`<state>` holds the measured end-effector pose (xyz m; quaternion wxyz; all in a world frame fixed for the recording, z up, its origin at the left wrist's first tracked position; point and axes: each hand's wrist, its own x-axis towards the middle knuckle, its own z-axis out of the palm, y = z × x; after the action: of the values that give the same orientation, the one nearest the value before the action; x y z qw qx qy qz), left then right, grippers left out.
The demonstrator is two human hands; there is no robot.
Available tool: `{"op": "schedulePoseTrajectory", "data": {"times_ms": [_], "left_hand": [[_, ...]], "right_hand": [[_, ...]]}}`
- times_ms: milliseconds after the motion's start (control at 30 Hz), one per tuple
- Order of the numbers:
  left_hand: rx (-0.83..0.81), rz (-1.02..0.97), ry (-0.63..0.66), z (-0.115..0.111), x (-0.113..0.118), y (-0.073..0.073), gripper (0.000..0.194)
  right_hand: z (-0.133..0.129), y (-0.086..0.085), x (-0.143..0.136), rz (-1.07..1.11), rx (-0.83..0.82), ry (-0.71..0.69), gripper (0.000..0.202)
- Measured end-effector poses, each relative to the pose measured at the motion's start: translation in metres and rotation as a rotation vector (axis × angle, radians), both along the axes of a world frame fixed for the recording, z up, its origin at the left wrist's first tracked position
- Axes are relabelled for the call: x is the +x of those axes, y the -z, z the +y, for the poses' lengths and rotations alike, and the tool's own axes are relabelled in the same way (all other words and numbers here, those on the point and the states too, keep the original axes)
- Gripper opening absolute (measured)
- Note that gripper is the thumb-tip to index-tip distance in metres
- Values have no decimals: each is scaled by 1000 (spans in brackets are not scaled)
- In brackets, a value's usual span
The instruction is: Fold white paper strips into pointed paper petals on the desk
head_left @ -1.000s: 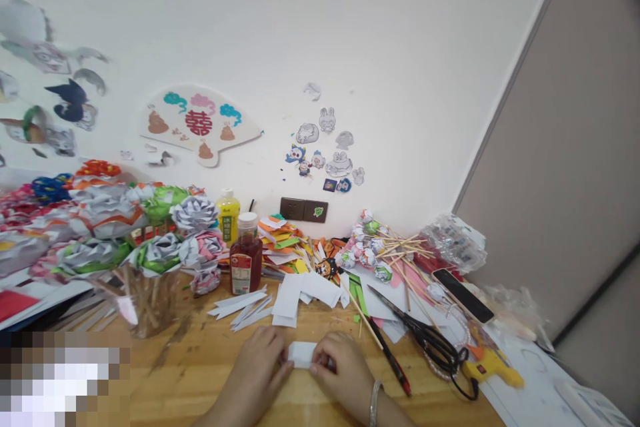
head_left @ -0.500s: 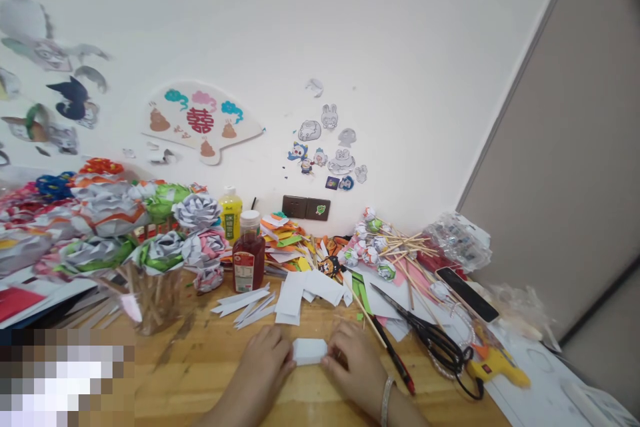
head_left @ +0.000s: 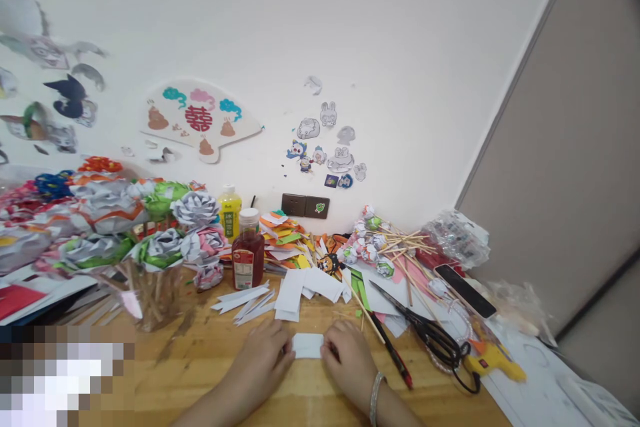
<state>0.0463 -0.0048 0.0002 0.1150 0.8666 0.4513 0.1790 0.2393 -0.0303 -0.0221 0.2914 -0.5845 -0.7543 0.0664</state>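
A small folded white paper (head_left: 307,345) lies low over the wooden table (head_left: 305,400), with a hand at each of its short ends. My left hand (head_left: 265,350) pinches the left end between thumb and curled fingers. At the right end, my right hand (head_left: 350,353) grips the paper the same way; a bracelet (head_left: 376,397) is on that wrist. The fingertips are partly hidden behind the hands. Just beyond the paper lie white paper rectangles (head_left: 289,297) and narrow white strips (head_left: 243,297).
Black scissors (head_left: 435,340), a pen (head_left: 395,353) and a yellow glue gun (head_left: 495,361) lie to the right, near a phone (head_left: 465,290). Paper flowers (head_left: 160,250) crowd the left. A red bottle (head_left: 249,253) stands near colored paper scraps (head_left: 287,237).
The paper's outline, earlier with slanted corners at the right, now looks like a plain, slightly smaller rectangle. Both hands stay at its ends. The view has shifted slightly.
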Motion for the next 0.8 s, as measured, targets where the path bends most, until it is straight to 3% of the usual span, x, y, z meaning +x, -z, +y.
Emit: {"op": "schedulePoseTrajectory", "data": {"times_ms": [300,533,800], "left_hand": [[47,131,-85,3,7,8,17],[32,69,-136,1,9,8,14],[14,23,-143,1,7,9,9]], "right_hand": [[4,6,-1,-57,54,-9,15],[1,5,-3,-94,90,14,13],[0,8,-8,-235,334,-191,8]]}}
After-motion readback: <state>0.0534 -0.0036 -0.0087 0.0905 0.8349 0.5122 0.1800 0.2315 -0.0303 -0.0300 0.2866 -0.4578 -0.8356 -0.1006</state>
